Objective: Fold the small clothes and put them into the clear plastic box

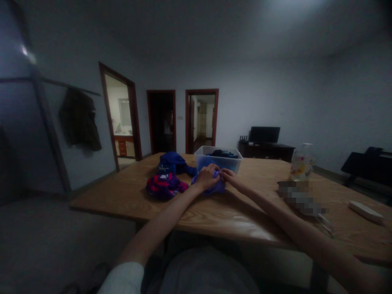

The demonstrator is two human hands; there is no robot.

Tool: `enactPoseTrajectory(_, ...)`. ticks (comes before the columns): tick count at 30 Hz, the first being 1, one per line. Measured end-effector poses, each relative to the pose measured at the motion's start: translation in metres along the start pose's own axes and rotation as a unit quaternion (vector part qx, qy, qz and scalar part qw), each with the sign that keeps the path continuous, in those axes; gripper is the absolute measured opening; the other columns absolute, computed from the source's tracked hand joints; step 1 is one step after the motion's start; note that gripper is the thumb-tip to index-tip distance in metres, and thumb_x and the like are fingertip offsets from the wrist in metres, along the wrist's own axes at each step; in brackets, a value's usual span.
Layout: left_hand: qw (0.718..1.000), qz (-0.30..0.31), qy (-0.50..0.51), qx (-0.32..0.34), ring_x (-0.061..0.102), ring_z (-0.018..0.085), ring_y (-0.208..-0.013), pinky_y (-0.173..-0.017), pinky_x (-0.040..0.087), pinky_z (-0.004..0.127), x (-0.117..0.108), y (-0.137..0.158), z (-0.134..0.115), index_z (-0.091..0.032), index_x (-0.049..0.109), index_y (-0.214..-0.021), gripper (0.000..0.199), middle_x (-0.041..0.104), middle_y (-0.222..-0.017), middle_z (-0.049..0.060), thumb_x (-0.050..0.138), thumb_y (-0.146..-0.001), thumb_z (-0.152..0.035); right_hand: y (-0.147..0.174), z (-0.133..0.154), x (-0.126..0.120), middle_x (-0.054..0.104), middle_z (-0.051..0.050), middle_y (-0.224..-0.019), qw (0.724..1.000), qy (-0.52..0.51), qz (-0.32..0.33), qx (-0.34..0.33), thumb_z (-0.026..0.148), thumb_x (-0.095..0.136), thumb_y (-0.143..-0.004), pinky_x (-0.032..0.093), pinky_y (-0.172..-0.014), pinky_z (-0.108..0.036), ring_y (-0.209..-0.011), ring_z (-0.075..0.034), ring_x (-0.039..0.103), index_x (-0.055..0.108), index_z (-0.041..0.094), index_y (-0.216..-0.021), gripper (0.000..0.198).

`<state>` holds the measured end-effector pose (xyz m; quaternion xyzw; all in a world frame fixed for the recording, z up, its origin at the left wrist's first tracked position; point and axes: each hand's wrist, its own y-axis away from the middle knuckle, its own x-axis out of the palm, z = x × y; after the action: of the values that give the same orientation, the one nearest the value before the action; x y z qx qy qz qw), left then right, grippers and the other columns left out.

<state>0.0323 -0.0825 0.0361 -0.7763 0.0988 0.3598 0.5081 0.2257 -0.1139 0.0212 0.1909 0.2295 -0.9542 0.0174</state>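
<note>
A crumpled purple cloth item [217, 187] lies on the table in front of me, its exact kind unclear. My left hand [208, 177] is closed on its top, fingers curled. From the other side, my right hand [228, 175] pinches the same cloth, its fingertips close to those of my left. Just left of my hands sits a purple cap-like item with pink patches [167, 186]. Behind that is a blue cap [173, 162] with a pale print. A clear plastic bin [200, 154] stands right behind my hands, with dark and blue fabric inside.
The wooden table [119, 204] has a clear patterned jug [301, 165] on its right side. Nearer are a blurred-out packet [300, 200] and a white oblong object [366, 211]. Farther off, a television [264, 134] stands on a dark cabinet [266, 150].
</note>
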Motion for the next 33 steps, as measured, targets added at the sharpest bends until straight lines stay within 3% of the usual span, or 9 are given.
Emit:
enactPoseTrajectory(13,1.000,0.005,-0.009,-0.008,0.066,0.022,-0.108,-0.100,0.049,0.037,-0.003,0.000,-0.002,-0.021,0.061,-0.111,0.021,0.068,-0.114,0.005,0.064,-0.094,-0.032,-0.002,-0.004,0.001,0.061,-0.003,-0.073,1.000,-0.002,0.001,-0.001,0.075,0.066,-0.080,0.046,-0.057,-0.027,-0.064,-0.016,0.054,0.066,0.019,-0.088,0.056)
enactPoseTrajectory(24,1.000,-0.002,-0.017,-0.001,0.066,0.022,-0.107,-0.098,0.049,0.036,0.001,0.000,-0.001,-0.021,0.061,-0.111,0.020,0.068,-0.115,0.005,0.063,-0.094,-0.031,-0.007,-0.018,-0.002,0.061,-0.002,-0.076,1.000,0.009,0.021,-0.010,0.072,0.063,-0.085,0.046,-0.057,-0.027,-0.064,-0.016,0.055,0.065,0.019,-0.091,0.054)
enactPoseTrajectory(33,1.000,0.005,-0.020,0.000,0.066,0.023,-0.106,-0.097,0.049,0.036,-0.001,0.001,-0.002,-0.020,0.062,-0.110,0.020,0.068,-0.114,0.006,0.063,-0.093,-0.031,-0.004,-0.012,-0.001,0.060,-0.002,-0.074,0.999,0.028,0.021,-0.029,0.072,0.061,-0.088,0.044,-0.057,-0.027,-0.064,-0.016,0.054,0.064,0.019,-0.089,0.053)
